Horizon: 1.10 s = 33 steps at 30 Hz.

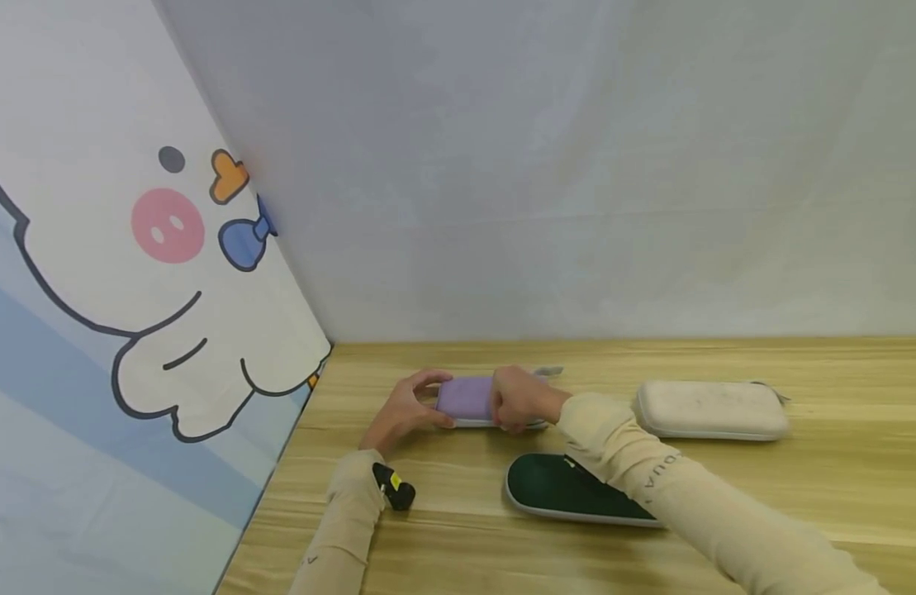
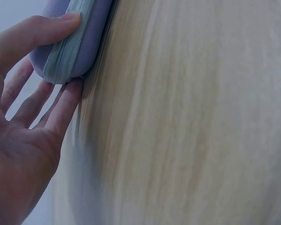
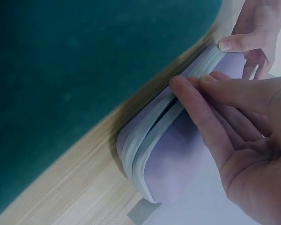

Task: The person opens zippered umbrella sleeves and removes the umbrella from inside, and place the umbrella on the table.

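A purple zippered case (image 1: 463,397) lies on the wooden table near the back wall. My left hand (image 1: 404,415) grips its left end, the thumb on the zipper band and the other fingers around the end, as the left wrist view shows. Over the right part of the case, my right hand (image 1: 515,398) pinches at the zipper (image 3: 139,157) with thumb and index finger; the pull is hidden between them. From those fingertips to the right end, the zipper teeth are parted in a narrow gap. A grey strap (image 3: 145,212) sticks out at that end.
A dark green case (image 1: 547,486) lies in front, partly under my right forearm in the head view. To the right is an off-white case (image 1: 714,409). A pale wall (image 1: 576,207) stands behind the table, and a cartoon-printed panel (image 1: 71,248) rises at the left.
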Motion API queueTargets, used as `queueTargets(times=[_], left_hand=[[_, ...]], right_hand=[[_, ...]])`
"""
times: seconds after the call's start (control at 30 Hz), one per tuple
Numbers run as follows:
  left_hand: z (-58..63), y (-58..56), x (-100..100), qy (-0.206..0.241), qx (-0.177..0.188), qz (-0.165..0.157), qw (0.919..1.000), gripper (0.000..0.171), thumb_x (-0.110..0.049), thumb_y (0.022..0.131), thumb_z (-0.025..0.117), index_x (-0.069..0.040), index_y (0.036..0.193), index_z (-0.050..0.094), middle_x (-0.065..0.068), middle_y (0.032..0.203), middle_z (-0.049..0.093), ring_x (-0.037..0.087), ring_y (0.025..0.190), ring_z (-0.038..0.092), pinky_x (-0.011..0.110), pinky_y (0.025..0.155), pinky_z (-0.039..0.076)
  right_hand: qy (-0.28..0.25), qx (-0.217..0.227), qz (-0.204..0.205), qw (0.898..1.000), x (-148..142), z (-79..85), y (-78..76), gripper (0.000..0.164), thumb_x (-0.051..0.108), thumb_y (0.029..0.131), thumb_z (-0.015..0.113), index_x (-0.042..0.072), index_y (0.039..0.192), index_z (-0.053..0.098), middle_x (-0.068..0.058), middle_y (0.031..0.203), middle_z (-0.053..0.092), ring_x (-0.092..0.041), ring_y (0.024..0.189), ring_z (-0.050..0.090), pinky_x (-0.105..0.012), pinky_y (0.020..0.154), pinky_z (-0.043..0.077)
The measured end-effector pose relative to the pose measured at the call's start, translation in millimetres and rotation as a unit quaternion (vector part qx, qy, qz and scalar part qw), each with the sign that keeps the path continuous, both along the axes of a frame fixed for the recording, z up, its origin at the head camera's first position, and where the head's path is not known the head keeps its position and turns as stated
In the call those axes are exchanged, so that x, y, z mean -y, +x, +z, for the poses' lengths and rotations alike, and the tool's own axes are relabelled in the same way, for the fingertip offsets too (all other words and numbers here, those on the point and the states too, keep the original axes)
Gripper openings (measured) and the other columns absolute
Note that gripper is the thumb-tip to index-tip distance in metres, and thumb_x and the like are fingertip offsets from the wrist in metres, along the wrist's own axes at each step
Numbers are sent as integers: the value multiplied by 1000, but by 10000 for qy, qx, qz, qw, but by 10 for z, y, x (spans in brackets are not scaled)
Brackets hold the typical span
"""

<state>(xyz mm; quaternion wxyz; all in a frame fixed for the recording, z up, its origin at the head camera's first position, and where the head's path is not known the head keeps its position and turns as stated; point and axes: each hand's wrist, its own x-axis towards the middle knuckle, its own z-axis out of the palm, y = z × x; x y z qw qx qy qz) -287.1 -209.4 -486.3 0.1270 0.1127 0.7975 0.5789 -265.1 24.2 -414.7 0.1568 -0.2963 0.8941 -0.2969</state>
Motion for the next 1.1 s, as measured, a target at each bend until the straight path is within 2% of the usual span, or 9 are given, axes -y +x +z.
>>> queueTargets(times=[0.2, 0.47, 0.63, 0.87, 1.1], left_hand=[[3, 20, 2, 28, -20, -16, 10000, 71, -8, 60, 89, -18, 124, 60, 1, 130, 55, 24, 118, 53, 40, 88, 48], [7, 11, 4, 45, 88, 7, 10000, 71, -3, 60, 88, -18, 124, 60, 3, 132, 53, 24, 119, 52, 39, 88, 48], [1, 2, 11, 40, 151, -105, 9998, 74, -3, 62, 87, -13, 130, 56, 6, 136, 50, 27, 123, 49, 39, 90, 47], [268, 134, -33, 16, 227, -243, 9994, 73, 1, 66, 83, -5, 132, 53, 11, 137, 48, 31, 124, 47, 39, 92, 46], [286, 153, -35, -3, 252, -264, 9993, 73, 0, 66, 83, -5, 132, 53, 10, 138, 48, 30, 125, 46, 39, 93, 45]], right_hand=[[-27, -19, 26, 10000, 47, -7, 0, 23, -14, 68, 58, 0, 55, 69, -3, 45, 58, -6, 35, 45, -20, 37, 39], [-207, -189, 147, 9995, 123, -16, 5, 20, -14, 66, 58, -1, 56, 70, 1, 43, 55, -4, 37, 43, -19, 39, 38], [-295, -360, 277, 9985, 150, -35, 1, 20, -14, 65, 58, -1, 57, 70, 3, 43, 54, -3, 37, 42, -18, 40, 38], [-334, -121, 142, 9993, 180, -35, 8, 19, -16, 68, 58, -4, 59, 70, -4, 46, 58, -5, 38, 46, -20, 40, 41], [-340, -81, 39, 9994, 245, -76, -7, 21, -18, 68, 57, -4, 59, 70, -4, 46, 58, -7, 37, 49, -21, 39, 43]])
